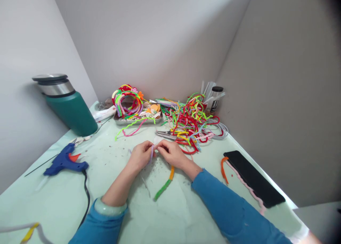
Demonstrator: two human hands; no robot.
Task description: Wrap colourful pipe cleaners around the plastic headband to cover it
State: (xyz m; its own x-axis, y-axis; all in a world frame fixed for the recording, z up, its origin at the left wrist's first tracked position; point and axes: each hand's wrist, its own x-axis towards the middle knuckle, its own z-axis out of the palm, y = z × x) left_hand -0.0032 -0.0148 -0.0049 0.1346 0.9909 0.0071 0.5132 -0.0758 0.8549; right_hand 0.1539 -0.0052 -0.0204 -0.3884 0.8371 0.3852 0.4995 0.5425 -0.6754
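A lilac pipe cleaner (152, 153) is pinched in my left hand (140, 154), with one end hanging below the fingers. My right hand (173, 153) meets it at the fingertips, its thumb and forefinger closed on the same pipe cleaner; the exact grip point is small and partly hidden. Below my right wrist an orange and green pipe cleaner (163, 190) lies on the table. A thin pale strand (145, 185) rests under my left hand. Just beyond my hands lie scissors (166, 135), blades pointing left.
At the left stand a green bottle (71, 110) and a blue glue gun (65, 161) with its cord. Behind are a metal tray (125, 122) of craft pieces, a tangled pipe cleaner pile (190, 116) and a clear jar (214, 101). A black phone-like slab (254, 178) lies right.
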